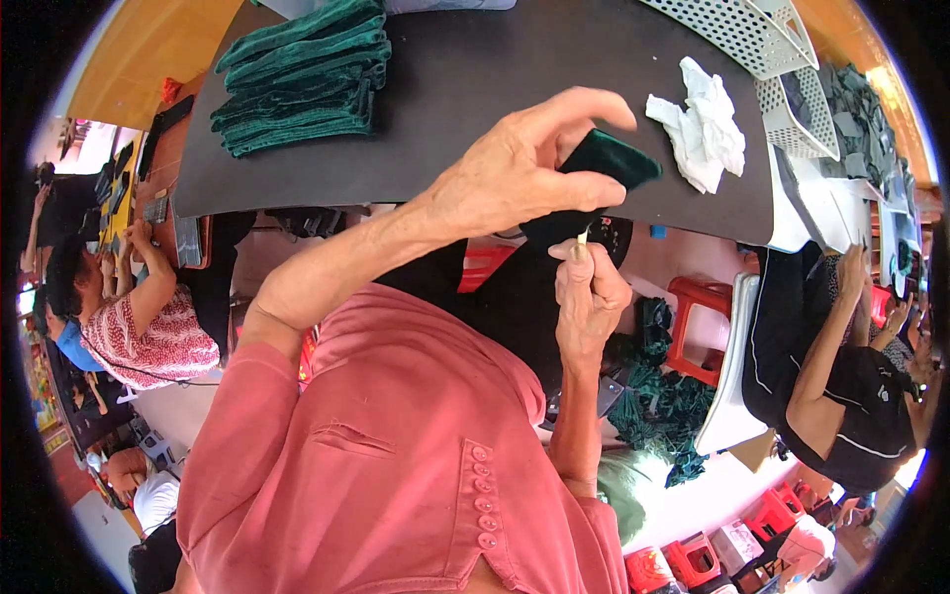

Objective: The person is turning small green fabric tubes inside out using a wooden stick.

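My left hand (520,163) reaches in over the near edge of the dark table. A small dark green velvet piece (616,158) is gripped between its thumb and curled fingers, its pointed end sticking out to the right. Just below, my right hand (594,292) is closed in a pinch on a small, thin, pale piece (582,239), whose tip points up at the velvet. Whether that tip touches the velvet I cannot tell. Further left on the table lies a stack of green velvet pieces (302,84), neatly layered.
Crumpled white paper or cloth (705,124) lies on the dark table (445,109), near white perforated baskets (747,35) at the right. Green cloth (658,406) is heaped low beside a red stool (693,327). People sit working at left (148,327) and right (851,406).
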A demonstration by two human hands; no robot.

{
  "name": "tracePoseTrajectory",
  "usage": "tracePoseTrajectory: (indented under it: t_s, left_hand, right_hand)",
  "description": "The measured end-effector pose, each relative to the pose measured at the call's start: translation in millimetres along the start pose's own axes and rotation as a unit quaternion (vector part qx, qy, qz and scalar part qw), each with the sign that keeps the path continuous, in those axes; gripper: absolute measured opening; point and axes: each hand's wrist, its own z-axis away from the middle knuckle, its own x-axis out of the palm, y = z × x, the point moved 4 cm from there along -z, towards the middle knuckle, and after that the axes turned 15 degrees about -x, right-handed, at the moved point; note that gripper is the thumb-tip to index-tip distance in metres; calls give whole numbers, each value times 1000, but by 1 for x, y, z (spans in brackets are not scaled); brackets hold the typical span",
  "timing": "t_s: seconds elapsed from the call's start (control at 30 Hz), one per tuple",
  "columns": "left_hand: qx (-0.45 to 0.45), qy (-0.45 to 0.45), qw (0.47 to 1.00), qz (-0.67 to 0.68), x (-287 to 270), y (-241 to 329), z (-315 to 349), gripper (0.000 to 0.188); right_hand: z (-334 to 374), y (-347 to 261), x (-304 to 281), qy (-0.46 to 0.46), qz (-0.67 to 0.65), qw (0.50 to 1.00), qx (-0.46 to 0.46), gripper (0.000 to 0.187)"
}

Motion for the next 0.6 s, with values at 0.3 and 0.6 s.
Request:
tracePoseTrajectory:
  t_s: [0.3, 0.6]
  left_hand:
    - [-18, 18, 998, -62, 2, -10, 11, 20]
    - [-35, 60, 984, -166, -13, -5, 4, 17]
  right_hand:
    - [-1, 1, 1, 4, -43, 999, -5, 30]
    - [-8, 0, 3, 0, -109, 992, 63, 21]
